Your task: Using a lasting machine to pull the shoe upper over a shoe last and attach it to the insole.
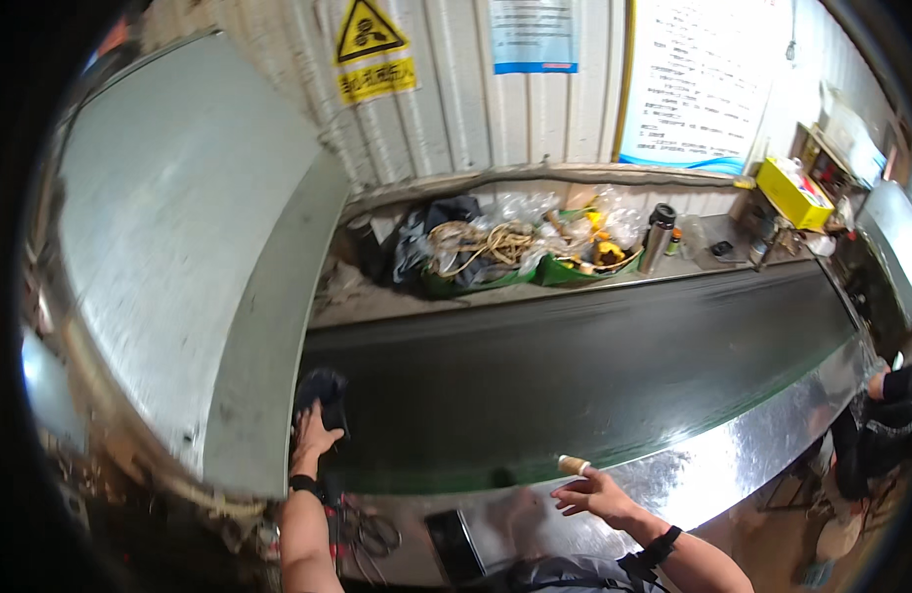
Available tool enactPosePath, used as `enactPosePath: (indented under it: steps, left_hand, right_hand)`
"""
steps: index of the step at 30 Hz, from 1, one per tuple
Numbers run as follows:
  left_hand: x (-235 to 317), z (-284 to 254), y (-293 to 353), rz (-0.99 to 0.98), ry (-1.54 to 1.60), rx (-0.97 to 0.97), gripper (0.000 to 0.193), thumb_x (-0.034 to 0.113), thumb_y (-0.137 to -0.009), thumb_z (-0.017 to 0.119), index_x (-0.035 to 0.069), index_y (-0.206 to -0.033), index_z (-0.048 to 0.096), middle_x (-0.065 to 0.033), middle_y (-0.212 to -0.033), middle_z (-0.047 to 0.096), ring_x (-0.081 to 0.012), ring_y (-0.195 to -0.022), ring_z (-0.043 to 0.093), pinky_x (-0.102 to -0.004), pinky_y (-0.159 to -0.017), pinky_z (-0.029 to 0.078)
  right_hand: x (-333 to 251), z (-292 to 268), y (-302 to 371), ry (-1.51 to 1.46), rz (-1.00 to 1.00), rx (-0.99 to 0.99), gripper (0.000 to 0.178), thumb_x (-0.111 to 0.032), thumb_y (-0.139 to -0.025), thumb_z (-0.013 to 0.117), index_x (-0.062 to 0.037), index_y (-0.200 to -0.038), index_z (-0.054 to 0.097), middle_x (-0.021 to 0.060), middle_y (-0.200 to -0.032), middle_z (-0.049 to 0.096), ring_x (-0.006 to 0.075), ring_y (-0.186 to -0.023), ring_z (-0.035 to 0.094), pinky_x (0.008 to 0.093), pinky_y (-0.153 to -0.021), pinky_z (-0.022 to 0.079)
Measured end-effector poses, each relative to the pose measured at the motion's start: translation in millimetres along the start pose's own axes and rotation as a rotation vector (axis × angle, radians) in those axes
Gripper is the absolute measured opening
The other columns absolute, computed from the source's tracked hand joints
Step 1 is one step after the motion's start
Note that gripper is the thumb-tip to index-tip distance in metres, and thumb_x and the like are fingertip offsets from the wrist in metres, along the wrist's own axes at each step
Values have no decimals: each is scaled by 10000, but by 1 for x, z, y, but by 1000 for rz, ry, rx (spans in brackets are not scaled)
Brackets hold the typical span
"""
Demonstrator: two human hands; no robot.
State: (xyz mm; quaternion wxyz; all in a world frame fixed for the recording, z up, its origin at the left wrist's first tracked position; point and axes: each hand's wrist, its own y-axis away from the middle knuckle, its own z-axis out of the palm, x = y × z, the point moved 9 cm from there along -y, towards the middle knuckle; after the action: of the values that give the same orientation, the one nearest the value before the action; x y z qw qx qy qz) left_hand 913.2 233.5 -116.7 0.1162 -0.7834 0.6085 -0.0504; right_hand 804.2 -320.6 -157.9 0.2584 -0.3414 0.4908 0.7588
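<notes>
My left hand (318, 432) rests with spread fingers on a dark, crumpled bundle (326, 388), which looks like cloth, at the left end of a dark green conveyor belt (555, 381). Whether any finger curls under the bundle is hidden. Over the belt's near edge hovers my right hand (606, 497), its fingers apart and its palm free. A short tan and white sleeve (575, 465), like a finger wrap, sits at one of its fingertips. Both wrists wear black bands.
A big grey metal hood (189, 237) rises at the left. Behind the belt, a ledge carries green bags (584, 269) of plastic and cord, a steel flask (659, 237) and a yellow box (794, 195). Near me lie a phone-like dark slab (456, 546) and cables. Another person's hand (877, 385) shows far right.
</notes>
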Motion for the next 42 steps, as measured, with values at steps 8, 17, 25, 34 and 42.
enactPosePath:
  steps: [8,17,25,34,42]
  left_hand:
    - [5,44,-64,-212,1017,-235,468,344,-915,766,-64,-1138,710,-183,-999,753,-250,-882,708,-357,-813,535]
    - [-180,142,13,-765,690,-337,960,222,-746,837,45,-1540,327,-273,-1450,525,-410,-1367,491,-456,-1132,411]
    - [-92,79,42,-571,887,-131,987,136,-637,806,32,-1531,403,-247,-1182,693,-363,-1052,669,-450,-955,514]
    - [216,-133,154,376,294,73,529,175,-565,810,136,-1083,710,-204,-1435,382,-446,-1348,342,-587,-1092,321]
    - [397,-152,337,956,466,334,289,222,-751,703,256,-1036,674,-72,-1341,510,-245,-1284,419,-495,-1060,319]
  right_hand:
    - [-1,78,-63,-293,119,15,1014,-131,-955,754,-146,-1650,17,233,-1534,442,286,-1342,537,494,-1032,546]
    - [18,22,-68,-613,95,262,752,87,-916,663,-151,-1521,287,82,-1126,660,254,-1122,653,586,-994,523]
    - [6,-44,26,-539,-51,343,882,-61,-895,798,-268,-1578,280,20,-1170,613,177,-1111,621,489,-999,478]
    - [41,-121,143,-727,-209,176,790,-112,-935,737,-430,-1532,329,72,-1531,451,354,-1453,406,832,-1067,325]
    - [74,-167,167,-712,-134,256,746,-387,-945,734,-199,-1561,360,106,-1516,469,336,-1446,399,768,-1093,374]
